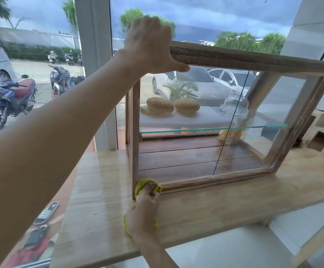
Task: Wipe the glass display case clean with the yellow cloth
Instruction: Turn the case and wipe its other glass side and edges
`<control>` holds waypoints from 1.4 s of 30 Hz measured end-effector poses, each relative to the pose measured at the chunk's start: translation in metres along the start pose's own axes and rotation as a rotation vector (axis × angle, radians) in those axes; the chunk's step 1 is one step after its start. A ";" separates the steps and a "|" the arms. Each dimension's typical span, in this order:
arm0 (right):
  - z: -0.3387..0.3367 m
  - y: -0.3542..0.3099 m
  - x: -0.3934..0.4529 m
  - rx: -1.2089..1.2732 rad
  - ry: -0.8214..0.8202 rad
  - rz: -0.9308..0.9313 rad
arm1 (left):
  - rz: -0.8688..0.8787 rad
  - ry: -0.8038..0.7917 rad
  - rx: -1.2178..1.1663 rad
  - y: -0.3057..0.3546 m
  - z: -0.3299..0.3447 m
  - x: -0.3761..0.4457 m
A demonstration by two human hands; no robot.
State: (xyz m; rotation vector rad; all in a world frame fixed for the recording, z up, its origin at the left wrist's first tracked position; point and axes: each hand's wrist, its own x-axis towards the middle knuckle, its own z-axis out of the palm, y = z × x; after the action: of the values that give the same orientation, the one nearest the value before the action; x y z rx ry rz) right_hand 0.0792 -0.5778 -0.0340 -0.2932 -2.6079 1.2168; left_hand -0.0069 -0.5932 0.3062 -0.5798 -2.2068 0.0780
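A person's left hand grips the top-left corner of a wood-framed glass display case on a wooden counter, while the right hand, at 6 o'clock, presses a bunched yellow cloth against the case's lower-left corner (two sesame buns sit inside).
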 end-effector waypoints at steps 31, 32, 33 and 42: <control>-0.070 0.046 0.053 -0.240 -0.170 -0.874 | -0.030 -0.017 0.060 0.001 0.001 0.001; -0.068 0.051 0.053 -0.255 -0.195 -0.871 | -0.032 -0.018 0.058 0.001 0.001 0.000; -0.068 0.056 0.053 -0.287 -0.221 -0.877 | -0.033 -0.020 0.052 0.002 0.001 0.000; -0.089 0.048 0.063 -0.573 -0.489 -0.990 | -0.061 -0.034 0.077 0.001 -0.001 0.002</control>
State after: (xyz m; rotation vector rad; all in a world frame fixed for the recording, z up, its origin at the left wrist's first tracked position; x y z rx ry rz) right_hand 0.0507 -0.4655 -0.0071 1.1947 -2.7634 0.1956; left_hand -0.0069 -0.5914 0.3073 -0.4711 -2.2418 0.1416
